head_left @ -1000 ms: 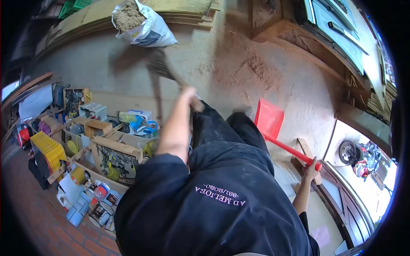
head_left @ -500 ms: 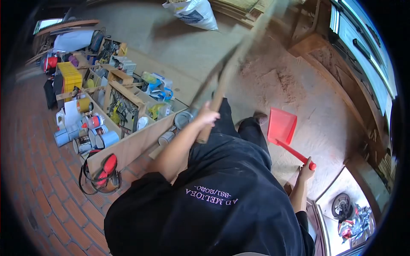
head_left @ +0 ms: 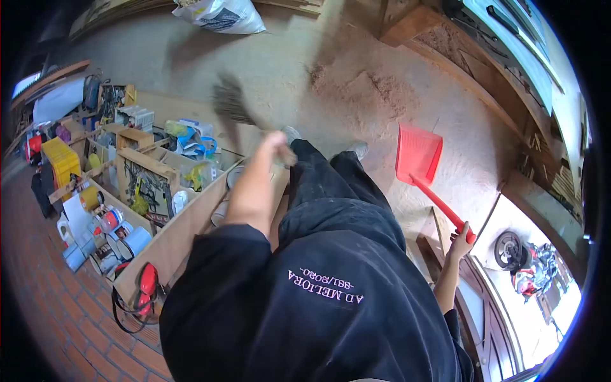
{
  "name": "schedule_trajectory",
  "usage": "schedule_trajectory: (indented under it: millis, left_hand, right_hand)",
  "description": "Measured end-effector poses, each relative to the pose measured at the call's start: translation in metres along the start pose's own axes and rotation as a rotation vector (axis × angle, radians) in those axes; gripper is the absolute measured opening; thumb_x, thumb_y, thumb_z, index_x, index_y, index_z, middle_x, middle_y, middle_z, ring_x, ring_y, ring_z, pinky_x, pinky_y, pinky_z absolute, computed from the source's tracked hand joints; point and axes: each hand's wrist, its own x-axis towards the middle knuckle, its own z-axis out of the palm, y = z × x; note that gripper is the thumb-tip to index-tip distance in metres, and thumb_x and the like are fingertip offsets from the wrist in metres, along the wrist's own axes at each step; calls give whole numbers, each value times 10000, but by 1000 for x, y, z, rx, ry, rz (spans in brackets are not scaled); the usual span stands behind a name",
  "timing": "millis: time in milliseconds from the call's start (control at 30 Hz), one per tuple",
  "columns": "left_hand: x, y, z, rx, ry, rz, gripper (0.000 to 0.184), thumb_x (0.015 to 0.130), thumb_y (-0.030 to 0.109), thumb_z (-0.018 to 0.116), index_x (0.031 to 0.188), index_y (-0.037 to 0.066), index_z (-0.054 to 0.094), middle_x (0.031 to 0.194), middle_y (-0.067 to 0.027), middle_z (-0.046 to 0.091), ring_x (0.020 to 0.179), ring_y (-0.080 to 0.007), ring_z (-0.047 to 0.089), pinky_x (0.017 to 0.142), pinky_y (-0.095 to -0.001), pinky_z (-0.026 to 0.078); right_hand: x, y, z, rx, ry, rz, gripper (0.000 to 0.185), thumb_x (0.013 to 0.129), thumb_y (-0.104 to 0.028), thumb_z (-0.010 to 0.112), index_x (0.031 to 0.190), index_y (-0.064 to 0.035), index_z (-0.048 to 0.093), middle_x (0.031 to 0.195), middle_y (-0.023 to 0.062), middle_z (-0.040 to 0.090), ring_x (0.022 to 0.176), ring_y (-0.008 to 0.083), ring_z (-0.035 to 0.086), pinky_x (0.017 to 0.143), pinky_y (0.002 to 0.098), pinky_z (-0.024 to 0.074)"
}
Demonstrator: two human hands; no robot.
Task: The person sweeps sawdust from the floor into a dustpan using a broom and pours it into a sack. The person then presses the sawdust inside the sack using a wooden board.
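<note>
At the centre, my left hand (head_left: pixel 275 146) is closed round the handle of a broom, blurred by motion. The dark bristles of the broom (head_left: pixel 233 102) point up and left over the floor. Held out at the right, my right hand (head_left: pixel 462 242) grips the end of a red dustpan's handle. The pan of the red dustpan (head_left: pixel 418 156) lies beyond that hand, its open side away from me. Reddish-brown sawdust (head_left: pixel 382 92) is scattered on the floor ahead of my feet, between the broom and the dustpan.
A filled white sack (head_left: pixel 229 18) stands at the top. Wooden bins of tools and cans (head_left: pixel 133 239) fill the left, with red ear muffs (head_left: pixel 147 286) at their near corner. A wooden frame (head_left: pixel 414 25) is at upper right; a motorcycle (head_left: pixel 534 267) is lower right.
The broom, earlier pointing ahead and up to the right, has swung left with my left hand. The dustpan stays in my right hand. The view has shifted too.
</note>
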Motion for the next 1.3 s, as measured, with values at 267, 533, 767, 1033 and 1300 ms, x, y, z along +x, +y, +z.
schedule_trajectory:
  millis: [267, 533, 767, 1033, 1300]
  left_hand:
    - [-222, 53, 285, -390, -235, 50, 669, 655, -62, 615, 1225, 74, 291, 995, -181, 489, 663, -292, 595, 477, -395, 531]
    - [-312, 53, 132, -543, -123, 37, 278, 657, 93, 680, 878, 36, 520, 710, -78, 530, 540, -211, 573, 479, -376, 543]
    - [-253, -9, 38, -652, 19, -131, 86, 728, 95, 611, 721, 90, 525, 648, -71, 550, 563, -247, 573, 555, -404, 517]
    - [-93, 58, 201, -811, -215, -70, 132, 691, 97, 584, 806, 82, 521, 825, -117, 542, 715, -295, 566, 664, -501, 520]
    - [-232, 142, 363, -434, -453, -9, 106, 733, 67, 596, 761, 61, 494, 624, -69, 498, 527, -225, 559, 503, -365, 485]
  right_hand:
    - [29, 19, 35, -121, -66, -17, 409, 847, -408, 720, 931, -12, 658, 628, 39, 564, 462, 122, 524, 433, 254, 416]
    - [57, 29, 63, -219, -190, -78, 396, 846, -395, 721, 900, -5, 681, 593, 30, 556, 448, 103, 499, 427, 252, 404]
    - [73, 42, 86, -89, -309, 29, 352, 863, -332, 713, 1002, -11, 689, 707, 67, 621, 568, 114, 567, 516, 257, 466]
    - [44, 31, 55, -132, -257, 33, 331, 879, -321, 698, 1046, -35, 694, 739, 27, 618, 598, 92, 547, 546, 257, 450]
    - [44, 81, 49, -322, -146, -9, 432, 849, -438, 691, 1060, -62, 703, 938, 170, 699, 909, 295, 661, 838, 404, 481]
